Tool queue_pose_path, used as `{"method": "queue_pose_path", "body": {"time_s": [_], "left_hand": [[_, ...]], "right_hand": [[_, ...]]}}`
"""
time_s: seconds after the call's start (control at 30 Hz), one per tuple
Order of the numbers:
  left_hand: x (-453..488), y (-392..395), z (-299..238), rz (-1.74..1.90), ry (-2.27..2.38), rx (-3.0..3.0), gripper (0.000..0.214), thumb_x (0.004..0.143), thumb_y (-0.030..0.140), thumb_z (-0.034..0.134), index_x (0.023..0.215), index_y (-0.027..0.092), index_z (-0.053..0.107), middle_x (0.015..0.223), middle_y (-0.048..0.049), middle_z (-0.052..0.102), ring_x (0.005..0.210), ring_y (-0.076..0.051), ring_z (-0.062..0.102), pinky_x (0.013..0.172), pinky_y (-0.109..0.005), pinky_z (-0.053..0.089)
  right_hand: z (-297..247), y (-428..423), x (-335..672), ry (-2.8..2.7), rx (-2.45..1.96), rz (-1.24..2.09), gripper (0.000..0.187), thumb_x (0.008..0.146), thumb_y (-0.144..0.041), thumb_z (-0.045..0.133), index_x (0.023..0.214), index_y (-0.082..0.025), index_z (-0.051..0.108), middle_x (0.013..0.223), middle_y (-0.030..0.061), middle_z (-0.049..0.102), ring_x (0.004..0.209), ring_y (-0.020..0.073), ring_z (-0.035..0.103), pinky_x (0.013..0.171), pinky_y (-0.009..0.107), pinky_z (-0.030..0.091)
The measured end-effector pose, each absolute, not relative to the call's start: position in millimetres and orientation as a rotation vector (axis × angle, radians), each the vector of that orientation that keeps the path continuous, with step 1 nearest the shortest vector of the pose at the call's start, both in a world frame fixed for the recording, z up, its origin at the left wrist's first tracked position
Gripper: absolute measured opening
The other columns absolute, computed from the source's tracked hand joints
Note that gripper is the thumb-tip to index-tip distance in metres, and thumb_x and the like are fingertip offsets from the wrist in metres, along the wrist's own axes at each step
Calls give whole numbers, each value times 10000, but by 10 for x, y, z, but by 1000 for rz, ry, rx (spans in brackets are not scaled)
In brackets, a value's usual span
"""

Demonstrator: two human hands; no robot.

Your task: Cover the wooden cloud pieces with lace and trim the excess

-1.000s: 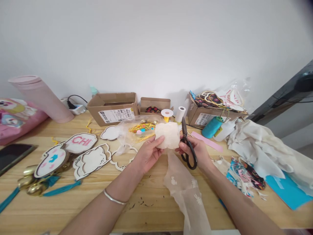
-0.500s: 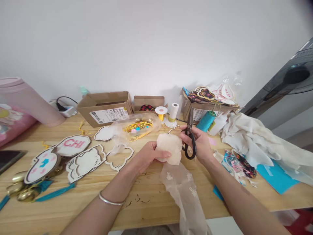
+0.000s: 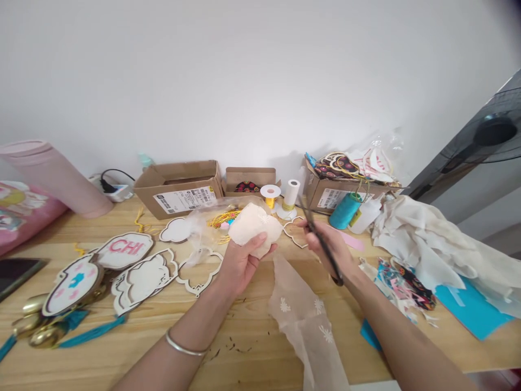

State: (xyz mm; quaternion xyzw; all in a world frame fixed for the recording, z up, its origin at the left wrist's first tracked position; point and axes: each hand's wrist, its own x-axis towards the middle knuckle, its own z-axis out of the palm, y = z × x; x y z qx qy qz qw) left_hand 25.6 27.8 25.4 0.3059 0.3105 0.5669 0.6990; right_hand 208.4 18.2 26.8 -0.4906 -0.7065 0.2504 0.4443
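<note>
From where I stand, the person's left hand is clenched around a crumpled wad of cream fabric, held up above the middle of the tabletop. The right hand grips black scissors, seen edge-on. A sheer embroidered strip lies just below, running toward the front edge.

The slim black scissors showed nearly edge-on, partly hidden by the right hand. The dark smartphone was cut off at the left edge, and the white shipping label on the far brown cardboard box was too small to read.
</note>
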Motion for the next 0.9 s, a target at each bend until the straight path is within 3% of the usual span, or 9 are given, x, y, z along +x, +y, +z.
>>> {"method": "queue_pose_path", "body": {"time_s": [0.17, 0.5, 0.9], "left_hand": [[291, 271, 229, 1261, 695, 736, 519, 660, 142, 676, 1132, 287, 519, 1064, -8, 637, 934, -183, 596, 718, -291, 531], [336, 254, 196, 1225, 664, 744, 443, 690, 134, 656, 1097, 276, 554, 1011, 2, 658, 902, -156, 596, 746, -293, 518], [340, 247, 197, 1213, 697, 677, 512, 665, 121, 672, 1129, 277, 523, 1049, -9, 645, 929, -178, 597, 695, -270, 534]], "right_hand": [[330, 154, 2039, -1950, -1371, 257, 381, 689, -451, 602, 953, -176, 611, 653, 27, 533, 591, 149, 472, 533, 260, 370], [273, 136, 2029, -1964, -1424, 93, 407, 695, -507, 569, 903, -163, 632, 614, 32, 522, 538, 140, 456, 483, 240, 346], [265, 142, 2057, -2031, -1329, -38, 354, 738, -484, 538, 841, -154, 618, 566, 14, 501, 487, 116, 426, 452, 225, 312]]}}
